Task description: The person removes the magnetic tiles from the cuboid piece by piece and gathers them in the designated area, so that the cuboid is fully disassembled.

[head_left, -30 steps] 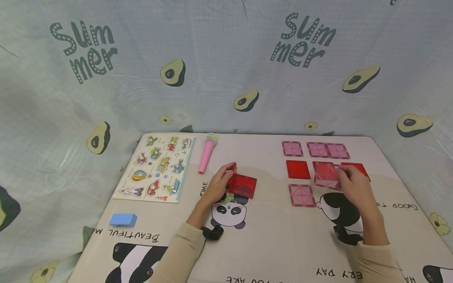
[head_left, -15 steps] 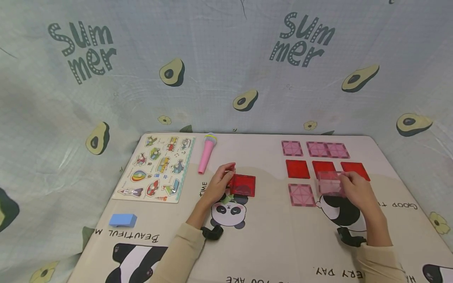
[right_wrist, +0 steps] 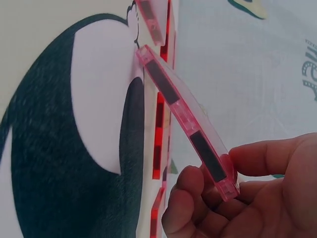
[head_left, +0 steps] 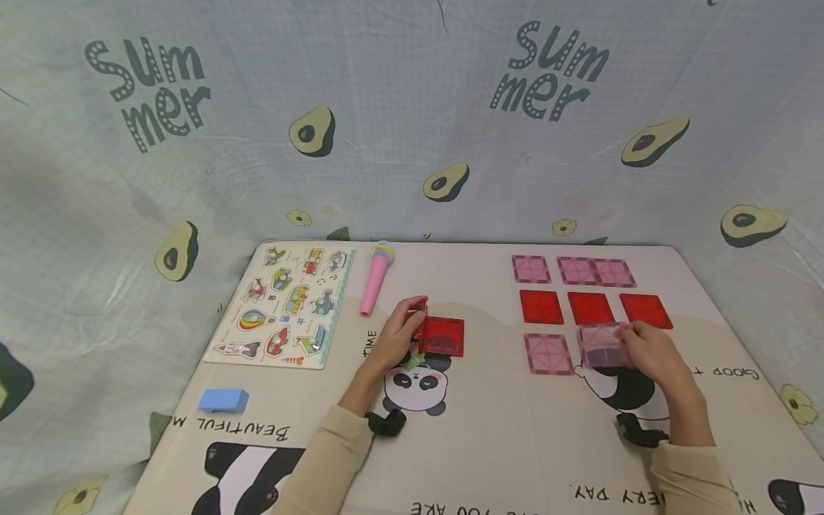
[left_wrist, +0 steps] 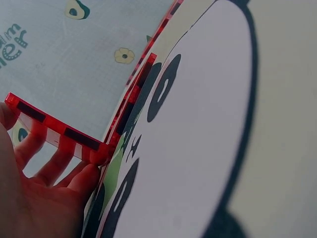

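Observation:
My left hand (head_left: 395, 337) holds a translucent red magnetic tile (left_wrist: 59, 126) on edge, with several fingers behind it. Its lower edge meets another red tile (head_left: 444, 337) lying flat on the table, so the pair forms a corner. Over on the right, my right hand (head_left: 656, 354) pinches a clear pink magnetic tile (right_wrist: 185, 116) by one side. That tile slants, its far end close to the table, beside a flat pink tile (head_left: 548, 354). Behind it lie three flat red tiles, the middle one (head_left: 590, 307) nearest the held tile.
Further back are several pink tiles (head_left: 531, 270). A pink toy microphone (head_left: 375, 282) lies left of centre, next to a picture puzzle board (head_left: 283, 307). Near the left edge sits a blue block (head_left: 223, 400). A printed curtain (head_left: 386, 93) hangs behind the table (head_left: 489, 443).
My right hand has drawn the pink tile toward me and lowered it, uncovering the middle red tile. The left hand stays in place; the flat red tile beside it has turned slightly.

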A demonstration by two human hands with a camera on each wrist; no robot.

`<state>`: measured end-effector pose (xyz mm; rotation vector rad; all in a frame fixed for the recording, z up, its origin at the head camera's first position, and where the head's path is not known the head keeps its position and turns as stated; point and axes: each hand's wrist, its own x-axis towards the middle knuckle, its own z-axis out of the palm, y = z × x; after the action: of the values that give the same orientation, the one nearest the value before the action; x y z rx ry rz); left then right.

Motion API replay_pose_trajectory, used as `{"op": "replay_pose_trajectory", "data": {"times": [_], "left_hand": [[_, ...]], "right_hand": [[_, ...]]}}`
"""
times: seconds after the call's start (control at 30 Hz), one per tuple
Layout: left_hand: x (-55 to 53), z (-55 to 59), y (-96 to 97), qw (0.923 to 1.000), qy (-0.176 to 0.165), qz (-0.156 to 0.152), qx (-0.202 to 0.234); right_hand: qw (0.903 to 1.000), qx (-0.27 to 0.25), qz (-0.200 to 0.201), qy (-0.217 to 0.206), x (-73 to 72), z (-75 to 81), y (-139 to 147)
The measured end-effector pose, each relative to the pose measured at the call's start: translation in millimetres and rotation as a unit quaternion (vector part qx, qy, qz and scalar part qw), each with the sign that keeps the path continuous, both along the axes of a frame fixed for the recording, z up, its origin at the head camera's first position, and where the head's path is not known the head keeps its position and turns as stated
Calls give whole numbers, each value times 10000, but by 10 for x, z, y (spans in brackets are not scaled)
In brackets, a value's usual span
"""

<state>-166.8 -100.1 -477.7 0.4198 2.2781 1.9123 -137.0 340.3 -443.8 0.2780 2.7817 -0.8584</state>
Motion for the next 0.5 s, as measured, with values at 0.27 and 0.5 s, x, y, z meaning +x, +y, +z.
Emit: {"op": "replay_pose_trajectory", "data": {"times": [0.27,0.5], "left_hand": [[-90,-222,15,9997,113,204,40],[-77,-171,18,9997,93,210,-38]], "right_hand": [[9996,47,75,-260,-11,-22,65],[9996,107,238,-107,-4,-43,89]]}}
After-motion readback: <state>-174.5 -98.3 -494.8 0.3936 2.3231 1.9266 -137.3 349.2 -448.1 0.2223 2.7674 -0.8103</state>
